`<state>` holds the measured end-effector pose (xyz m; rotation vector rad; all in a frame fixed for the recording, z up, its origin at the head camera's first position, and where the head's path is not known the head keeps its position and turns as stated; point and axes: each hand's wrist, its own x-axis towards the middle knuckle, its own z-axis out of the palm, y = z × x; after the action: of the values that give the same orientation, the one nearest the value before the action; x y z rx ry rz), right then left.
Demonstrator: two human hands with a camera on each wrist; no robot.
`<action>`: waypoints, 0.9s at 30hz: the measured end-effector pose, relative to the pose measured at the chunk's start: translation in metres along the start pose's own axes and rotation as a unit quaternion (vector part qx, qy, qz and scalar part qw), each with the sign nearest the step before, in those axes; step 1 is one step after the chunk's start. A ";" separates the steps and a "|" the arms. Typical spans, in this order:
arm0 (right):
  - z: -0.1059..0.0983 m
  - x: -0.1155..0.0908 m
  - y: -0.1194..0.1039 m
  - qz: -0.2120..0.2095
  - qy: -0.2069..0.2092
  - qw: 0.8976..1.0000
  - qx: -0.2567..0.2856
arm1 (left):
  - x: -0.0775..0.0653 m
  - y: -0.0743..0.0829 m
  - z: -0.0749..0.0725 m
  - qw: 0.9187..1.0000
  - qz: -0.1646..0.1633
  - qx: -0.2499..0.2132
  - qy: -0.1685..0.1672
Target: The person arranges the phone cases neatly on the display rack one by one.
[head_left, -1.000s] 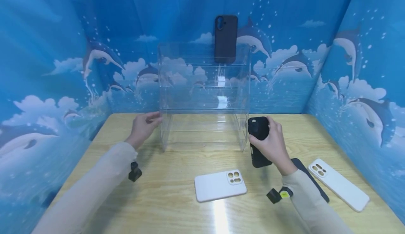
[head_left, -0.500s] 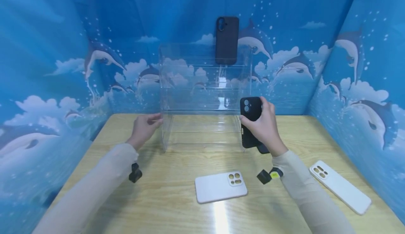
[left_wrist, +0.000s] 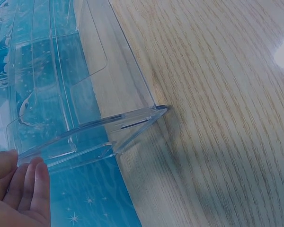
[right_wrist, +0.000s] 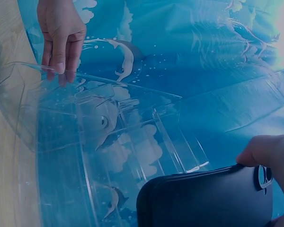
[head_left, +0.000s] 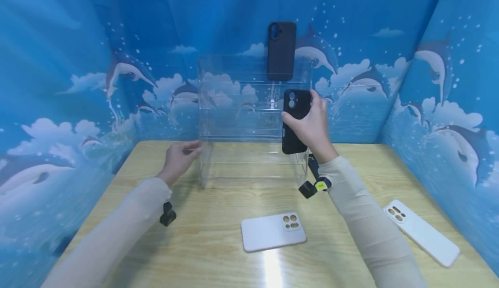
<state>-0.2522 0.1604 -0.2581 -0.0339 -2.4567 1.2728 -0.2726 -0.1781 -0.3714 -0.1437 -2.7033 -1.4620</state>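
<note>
From where I sit, the person's right hand (head_left: 314,123) grips a black phone case (head_left: 298,107) by its two long edges, thumb on the near one and fingers on the far one, keeping it upright with its camera openings at the top. I take the edge grip to be chosen because it leaves the back and the lower end uncovered. The case hangs just in front of the middle tiers of a clear rack (head_left: 239,123); whether it touches a ledge, I cannot tell. Across from that hand, the left hand (head_left: 179,158) pinches the rack's side panel between thumb and fingers, in my judgement to steady so light a stand. The rack's stepped tiers are the only holder I see: straight up from the right hand and a little to its left, a dark phone case (head_left: 281,58) stands upright in the top one. Below the right hand, behind its wrist, a dark object (head_left: 313,165) shows only in part. Farther down and left of it, one white case (head_left: 273,232) lies flat on the table (head_left: 210,244); well out to its right lies another white case (head_left: 422,234), slanted.
</note>
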 end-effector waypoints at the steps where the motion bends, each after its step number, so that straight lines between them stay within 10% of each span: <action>1: 0.001 0.003 -0.003 -0.003 0.002 1.000 0.003 | 0.000 0.000 0.000 1.000 -0.002 0.001 0.000; 27: 0.024 0.061 -0.085 -0.083 0.080 0.993 0.005 | 0.000 0.001 0.003 1.000 0.000 0.004 0.005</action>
<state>-0.3047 0.1025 -0.1838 0.0659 -2.2659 1.1638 -0.2730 -0.1750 -0.3728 -0.1346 -2.7004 -1.4489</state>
